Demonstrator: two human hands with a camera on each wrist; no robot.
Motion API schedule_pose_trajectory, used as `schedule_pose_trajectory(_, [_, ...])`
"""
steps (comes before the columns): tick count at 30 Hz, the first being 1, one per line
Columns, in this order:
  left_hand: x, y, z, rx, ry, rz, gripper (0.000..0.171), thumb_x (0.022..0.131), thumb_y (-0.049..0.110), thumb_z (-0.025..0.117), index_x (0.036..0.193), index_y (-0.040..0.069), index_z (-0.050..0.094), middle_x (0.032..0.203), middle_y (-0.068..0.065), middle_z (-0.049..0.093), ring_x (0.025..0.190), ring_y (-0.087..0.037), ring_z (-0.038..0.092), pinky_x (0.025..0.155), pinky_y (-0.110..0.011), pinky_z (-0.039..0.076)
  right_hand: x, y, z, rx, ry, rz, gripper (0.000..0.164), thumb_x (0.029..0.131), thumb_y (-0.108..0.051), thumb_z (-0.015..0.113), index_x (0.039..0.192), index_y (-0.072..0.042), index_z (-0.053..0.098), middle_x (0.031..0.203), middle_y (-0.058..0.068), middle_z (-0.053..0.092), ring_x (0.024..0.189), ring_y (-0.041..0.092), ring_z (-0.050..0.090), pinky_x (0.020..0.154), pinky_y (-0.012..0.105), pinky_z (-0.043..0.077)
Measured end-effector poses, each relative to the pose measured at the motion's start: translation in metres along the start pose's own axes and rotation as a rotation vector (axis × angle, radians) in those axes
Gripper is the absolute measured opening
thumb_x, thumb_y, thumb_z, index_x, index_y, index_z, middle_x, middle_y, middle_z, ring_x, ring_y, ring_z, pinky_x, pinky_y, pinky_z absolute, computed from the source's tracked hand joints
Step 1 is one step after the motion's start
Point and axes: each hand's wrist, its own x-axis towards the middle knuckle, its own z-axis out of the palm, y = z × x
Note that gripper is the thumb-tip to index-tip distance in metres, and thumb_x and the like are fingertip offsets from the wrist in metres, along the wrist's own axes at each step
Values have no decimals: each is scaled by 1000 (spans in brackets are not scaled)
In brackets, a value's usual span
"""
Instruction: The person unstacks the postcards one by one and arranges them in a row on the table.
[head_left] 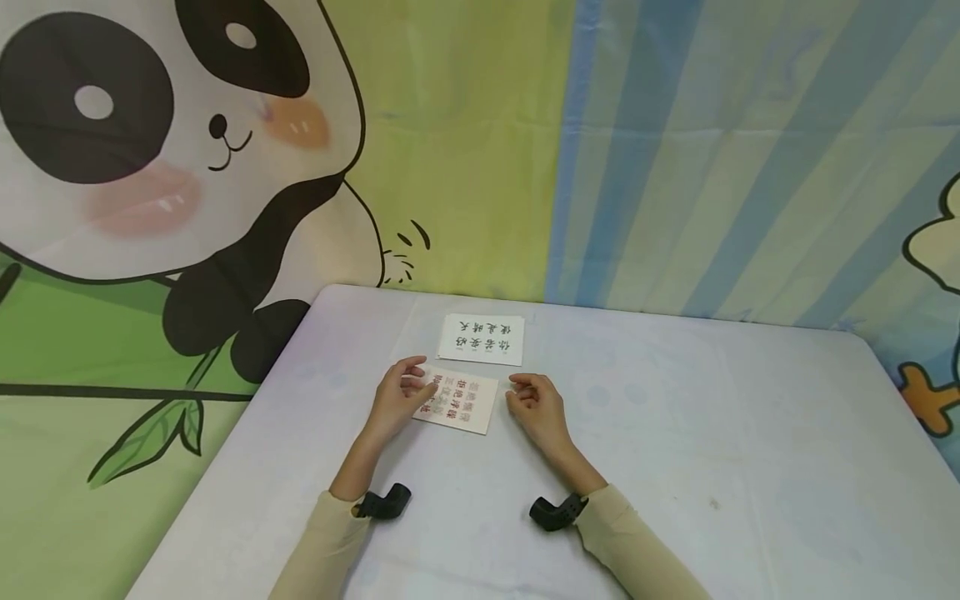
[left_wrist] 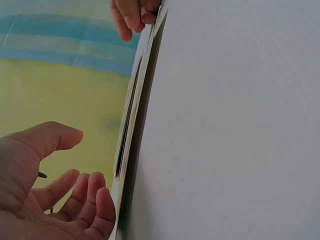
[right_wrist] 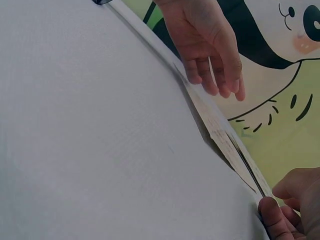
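A cream card (head_left: 465, 402) with columns of red and grey characters lies on the table, turned at a slight angle. My left hand (head_left: 396, 398) is over its left end, covering some of the characters, with fingers loosely bent and apart from the thumb. Just off the card's right edge is my right hand (head_left: 538, 412), its fingers loosely curled and nothing in them. Behind the cream card sits a white card (head_left: 482, 340) with two rows of black characters. In the right wrist view the cream card (right_wrist: 215, 130) appears nearly edge-on, between both hands, with a dark shadow along its edge.
The table has a pale cloth (head_left: 675, 467). At its far side hangs a printed backdrop (head_left: 465, 150) with a panda and blue stripes. Each wrist wears a black device, one on the left (head_left: 384, 502) and one on the right (head_left: 557, 512).
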Motion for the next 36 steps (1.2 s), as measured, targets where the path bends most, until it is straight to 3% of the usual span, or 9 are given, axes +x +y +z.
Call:
schedule_pose_trajectory(5, [6,1,12,-9,-18,19,53,86,10,72,134,1,53,111,-14,55,97,-26,58,75,-24,46,5,-9,-6,20,25,0,27,82,10,68,109,11,65,102,26,59,82,32,64,63,12,48])
schedule_pose_trajectory(10, [12,0,22,0,-9,15,51,85,9,72,132,1,54,109,-13,55,96,-25,60,75,-24,45,4,-27,-14,42,46,-66,24,81,14,65,105,17,63,99,31,57,82,39,62,64,14,49])
schedule_pose_trajectory(14, [19,-1,27,22,-1,-15,50,86,8,72,131,0,55,104,-12,56,89,-21,58,70,-22,45,10,-14,-13,39,82,-94,21,81,12,66,102,15,64,96,28,58,82,36,61,65,13,49])
schedule_pose_trajectory(19, [26,-4,29,78,-2,-27,52,86,11,70,134,-1,53,101,-12,56,82,-18,52,70,-25,42,19,9,-9,-17,52,-60,26,81,5,69,107,8,66,101,20,60,83,27,61,67,14,49])
schedule_pose_trajectory(27, [27,-13,23,197,1,-15,56,86,16,70,136,-2,52,90,-9,57,72,-17,50,63,-27,39,20,11,-1,-72,11,20,37,81,2,69,117,5,64,111,18,58,83,22,58,67,14,47])
schedule_pose_trajectory(33, [32,-12,24,222,8,17,52,87,17,68,134,-2,55,88,-8,56,70,-17,49,61,-28,38,26,6,-3,-92,-2,96,47,83,1,64,128,13,54,141,20,39,84,17,54,67,13,44])
schedule_pose_trajectory(36, [37,-13,27,213,3,29,51,88,18,68,134,-2,56,88,-8,57,70,-16,49,62,-28,39,29,4,-6,-86,-12,128,52,84,1,62,133,16,48,147,20,32,86,18,54,64,12,44])
